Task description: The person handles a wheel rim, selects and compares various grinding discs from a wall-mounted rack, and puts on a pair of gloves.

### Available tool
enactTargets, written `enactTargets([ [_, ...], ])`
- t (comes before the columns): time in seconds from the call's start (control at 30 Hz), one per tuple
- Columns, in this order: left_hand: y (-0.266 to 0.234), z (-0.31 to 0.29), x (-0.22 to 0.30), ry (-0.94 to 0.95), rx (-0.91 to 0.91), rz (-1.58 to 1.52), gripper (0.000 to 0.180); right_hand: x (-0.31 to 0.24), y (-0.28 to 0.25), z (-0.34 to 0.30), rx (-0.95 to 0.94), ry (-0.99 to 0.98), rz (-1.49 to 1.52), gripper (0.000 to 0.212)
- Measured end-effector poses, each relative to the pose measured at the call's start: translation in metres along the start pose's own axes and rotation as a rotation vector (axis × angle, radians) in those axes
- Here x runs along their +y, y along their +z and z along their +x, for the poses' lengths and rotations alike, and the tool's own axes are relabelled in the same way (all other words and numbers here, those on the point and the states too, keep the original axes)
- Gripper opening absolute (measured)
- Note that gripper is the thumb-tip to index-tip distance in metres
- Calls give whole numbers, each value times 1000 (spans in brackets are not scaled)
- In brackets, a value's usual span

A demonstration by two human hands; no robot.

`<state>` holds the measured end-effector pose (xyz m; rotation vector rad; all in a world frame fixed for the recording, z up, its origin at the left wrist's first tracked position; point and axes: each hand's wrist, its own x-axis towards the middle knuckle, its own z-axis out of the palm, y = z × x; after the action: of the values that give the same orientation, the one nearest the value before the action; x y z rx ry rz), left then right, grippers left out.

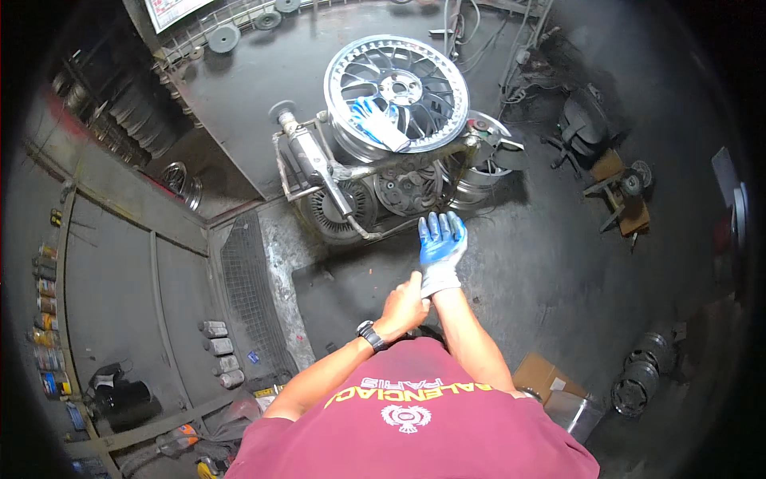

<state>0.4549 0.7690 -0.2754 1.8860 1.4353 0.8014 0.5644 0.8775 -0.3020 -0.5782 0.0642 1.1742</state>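
My right hand (pixel 442 243) wears a blue-palmed work glove, its fingers stretched upward and side by side. At that wrist my bare left hand (pixel 405 305), with a dark watch on its wrist, pinches the glove's white cuff (pixel 440 279). Beyond my hands a polished alloy wheel (pixel 453 88) lies face up on a metal frame (pixel 359 170). A second blue and white glove (pixel 383 128) rests on its spokes. Left of the wheel, a silver cylindrical power tool (pixel 307 156) with a round disc at its far end leans on the frame.
More wheels (pixel 471 191) sit beneath and beside the frame. A stool-like stand (pixel 622 191) is at the right, with stacked rims (pixel 638 375) lower down. Cardboard boxes (pixel 538 374) lie near my right elbow. Cans (pixel 48 303) line a shelf on the left; several bottles (pixel 219 347) stand nearby.
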Motion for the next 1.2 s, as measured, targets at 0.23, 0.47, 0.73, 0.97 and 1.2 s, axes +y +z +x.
enactTargets([
  [0.23,-13,0,42,164,-344,190,18,-13,-60,22,-351,-509,-1563,40],
  [0.47,-8,18,40,72,-301,55,35,-19,-77,-33,-863,289,-2518,43],
  [0.73,26,30,14,202,-285,179,20,-13,-113,-6,-1110,301,-2699,51],
  [0.97,76,84,13,-235,89,-228,22,-25,-116,50,-1325,285,-2705,59],
  [1.2,111,138,20,-925,-177,-1185,13,-87,-68,93,-1515,-30,-2300,52],
])
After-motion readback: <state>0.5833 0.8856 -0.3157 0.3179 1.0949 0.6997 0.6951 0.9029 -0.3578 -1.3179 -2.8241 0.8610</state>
